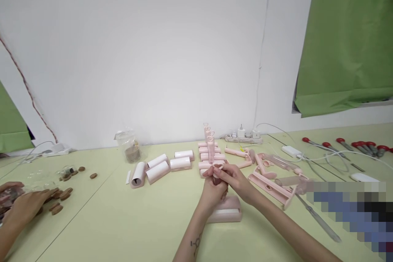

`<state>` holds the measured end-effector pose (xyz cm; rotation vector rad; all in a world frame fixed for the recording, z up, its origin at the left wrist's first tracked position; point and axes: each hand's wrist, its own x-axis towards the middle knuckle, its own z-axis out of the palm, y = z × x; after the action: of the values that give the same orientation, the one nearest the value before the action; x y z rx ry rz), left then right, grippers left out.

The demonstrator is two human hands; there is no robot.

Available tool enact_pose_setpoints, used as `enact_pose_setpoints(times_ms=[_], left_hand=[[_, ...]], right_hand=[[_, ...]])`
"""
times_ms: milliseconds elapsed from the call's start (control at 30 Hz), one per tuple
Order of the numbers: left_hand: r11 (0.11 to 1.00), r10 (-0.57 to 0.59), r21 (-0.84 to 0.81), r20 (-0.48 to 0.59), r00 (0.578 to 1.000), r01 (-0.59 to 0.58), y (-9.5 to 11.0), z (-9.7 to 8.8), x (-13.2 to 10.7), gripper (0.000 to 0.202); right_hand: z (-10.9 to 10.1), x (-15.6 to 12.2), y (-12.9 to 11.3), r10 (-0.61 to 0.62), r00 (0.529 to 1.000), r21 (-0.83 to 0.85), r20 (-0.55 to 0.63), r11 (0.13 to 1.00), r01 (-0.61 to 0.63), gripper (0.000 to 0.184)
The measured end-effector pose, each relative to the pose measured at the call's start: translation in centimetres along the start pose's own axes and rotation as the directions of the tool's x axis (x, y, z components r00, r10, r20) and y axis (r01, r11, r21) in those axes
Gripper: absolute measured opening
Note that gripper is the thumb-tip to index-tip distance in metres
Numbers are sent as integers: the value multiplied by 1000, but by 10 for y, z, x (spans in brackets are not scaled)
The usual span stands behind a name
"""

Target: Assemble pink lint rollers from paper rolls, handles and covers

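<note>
A small pink plastic piece with a ring-like top [218,165] is between my hands, mostly hidden by fingers. My left hand [215,191] is closed around its lower part. The fingers of my right hand [236,179] pinch it near the top. Just below my hands, a pink and white rounded case [225,215] lies on the table. Beyond them is a row of pink plastic parts [211,156], with slim upright pieces [211,147] that have loop-shaped tops.
White roll-like cases [158,172] lie left of centre near a plastic bag [132,149]. Loose pink parts [268,188], a metal tool [319,217] and red-handled tools [365,145] are to the right. Another person's hands [26,204] handle brown pieces [64,193] at left. A power strip [242,138] is by the wall.
</note>
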<state>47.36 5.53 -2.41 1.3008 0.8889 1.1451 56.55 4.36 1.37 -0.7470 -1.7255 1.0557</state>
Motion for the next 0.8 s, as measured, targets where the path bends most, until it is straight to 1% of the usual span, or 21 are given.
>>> enact_pose_setpoints(times_ms=[67,167,267,333,400,467,600,667,700,800], left_hand=[[1000,7,-3,-5,1000,-7,0,0,0,16],[1000,18,-1,-2,1000,-18,0,1,0,19],[1000,28,8,6,1000,-28,0,0,1,22],[999,37,13,14,999,-37,1,0,0,23],[999,47,18,20,999,-47,1,0,-1,21],[998,53,20,19,998,-54,0,0,-1,18],[999,48,13,9,999,-48,-5,-1,0,17],[999,43,2,8,999,-43,-6,-1,2,17],[999,40,-4,10,999,-40,-7,-1,2,15],[999,28,-31,15,1000,-27,-8,-2,2,10]], right_hand=[[2,0,0,-27,1000,-4,-10,1000,27,33],[6,0,2,-54,997,-20,-63,998,53,31],[7,-1,4,-90,987,-124,-135,990,74,31],[5,-2,3,-125,983,-208,-135,974,95,33],[1,-2,-2,-144,987,-243,-71,962,122,34],[-2,2,-7,-124,992,-247,5,961,122,36],[-1,16,-11,44,996,-258,74,966,-23,44],[0,22,-8,94,988,-245,123,967,-62,47],[-1,23,-7,101,983,-235,155,970,-62,47],[-2,21,-1,139,966,-197,217,976,-96,36]])
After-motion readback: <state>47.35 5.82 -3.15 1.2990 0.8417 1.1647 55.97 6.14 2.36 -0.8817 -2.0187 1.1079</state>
